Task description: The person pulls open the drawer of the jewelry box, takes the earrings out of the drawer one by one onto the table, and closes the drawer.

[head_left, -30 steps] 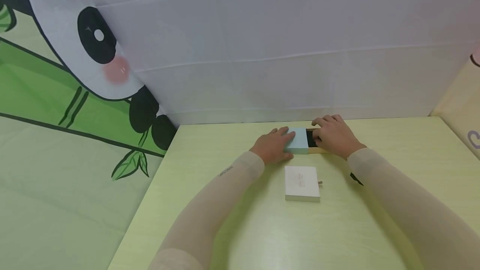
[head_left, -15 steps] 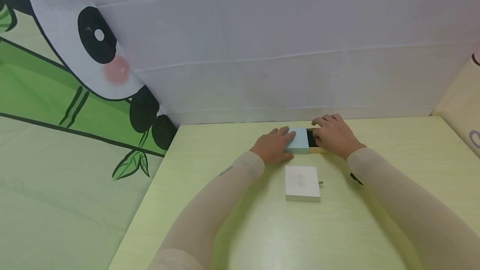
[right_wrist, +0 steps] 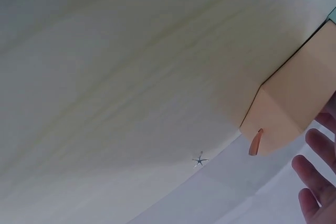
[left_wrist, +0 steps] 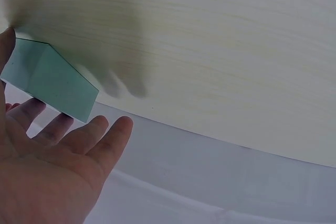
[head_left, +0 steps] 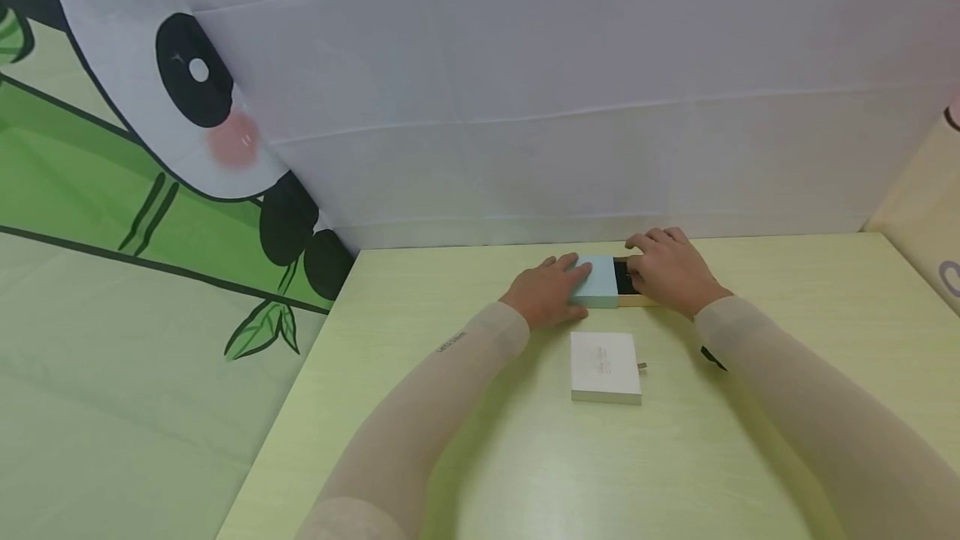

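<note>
A small drawer-style gift box lies near the table's back edge. My left hand holds its light blue sleeve, thumb on the near side and fingers across the top and far side. The box's peach-orange drawer stands pulled out to the right, with a ribbon tab at its end. Its black inside shows in the head view. My right hand is over the drawer, thumb and forefinger reaching into it, other fingers raised. Whether those fingertips hold anything is hidden.
A white box with a ribbon tab lies in front of the blue one. Beside the right sleeve is a small black object, partly covered. A tiny silver star-shaped piece lies near the table's back edge. A cloth wall rises behind.
</note>
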Demonstrator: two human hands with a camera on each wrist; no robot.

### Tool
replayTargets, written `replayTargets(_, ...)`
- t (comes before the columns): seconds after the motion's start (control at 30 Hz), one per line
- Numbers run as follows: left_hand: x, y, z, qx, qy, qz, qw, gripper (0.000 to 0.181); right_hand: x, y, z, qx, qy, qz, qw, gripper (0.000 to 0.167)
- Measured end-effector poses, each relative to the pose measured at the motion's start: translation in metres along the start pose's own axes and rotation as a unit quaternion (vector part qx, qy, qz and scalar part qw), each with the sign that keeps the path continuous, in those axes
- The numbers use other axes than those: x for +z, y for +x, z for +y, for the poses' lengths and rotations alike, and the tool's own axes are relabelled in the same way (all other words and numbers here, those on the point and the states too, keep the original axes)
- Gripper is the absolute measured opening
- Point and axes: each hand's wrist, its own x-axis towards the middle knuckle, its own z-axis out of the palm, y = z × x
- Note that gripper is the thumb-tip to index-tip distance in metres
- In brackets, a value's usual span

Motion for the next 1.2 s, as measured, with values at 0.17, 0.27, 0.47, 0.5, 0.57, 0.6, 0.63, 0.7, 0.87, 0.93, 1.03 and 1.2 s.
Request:
replayTargets(0.17,-0.001,-0.001,0.000,0.002,0.002,0.002,1.0000,0.087,0.000,-0.001,0.000,0.000,0.000,0.004,1.0000,0.008)
replayTargets(0.27,-0.001,-0.001,0.001,0.002,0.006,0.007,1.0000,0.086,-0.001,0.000,0.000,0.002,0.003,0.006,1.0000,0.008)
replayTargets(0.47,-0.001,0.000,0.000,0.000,0.003,0.006,1.0000,0.086,0.001,0.001,0.002,0.005,0.008,0.004,0.9999,0.009)
replayTargets(0.5,-0.001,0.001,0.000,-0.001,0.002,0.004,1.0000,0.087,0.001,0.001,0.002,0.006,0.009,0.004,0.9999,0.009)
replayTargets(0.57,0.000,0.003,0.000,-0.002,0.001,0.001,1.0000,0.087,0.002,0.001,0.003,0.006,0.010,0.004,0.9999,0.009)
replayTargets(0.6,0.001,0.003,0.000,-0.002,0.001,0.000,1.0000,0.087,0.002,0.001,0.003,0.007,0.011,0.004,0.9999,0.009)
replayTargets(0.63,0.001,0.004,0.000,-0.003,0.001,0.000,1.0000,0.087,0.002,0.001,0.003,0.007,0.012,0.004,0.9999,0.009)
replayTargets(0.7,0.001,0.005,-0.001,-0.004,0.003,-0.001,1.0000,0.087,0.002,0.002,0.004,0.007,0.015,0.004,0.9999,0.009)
replayTargets(0.87,0.000,0.006,0.000,-0.003,0.004,-0.003,1.0000,0.087,0.001,0.004,0.005,0.007,0.021,0.004,0.9998,0.008)
replayTargets(0.93,-0.001,0.005,0.000,-0.004,0.006,-0.002,1.0000,0.087,0.001,0.005,0.005,0.007,0.022,0.004,0.9997,0.009)
replayTargets(1.03,-0.003,0.004,0.001,-0.006,0.007,0.000,1.0000,0.086,-0.001,0.006,0.006,0.006,0.024,0.005,0.9997,0.008)
replayTargets(1.2,-0.004,0.004,0.002,-0.007,0.011,0.004,0.9999,0.086,-0.001,0.007,0.011,0.002,0.023,0.012,0.9997,0.007)
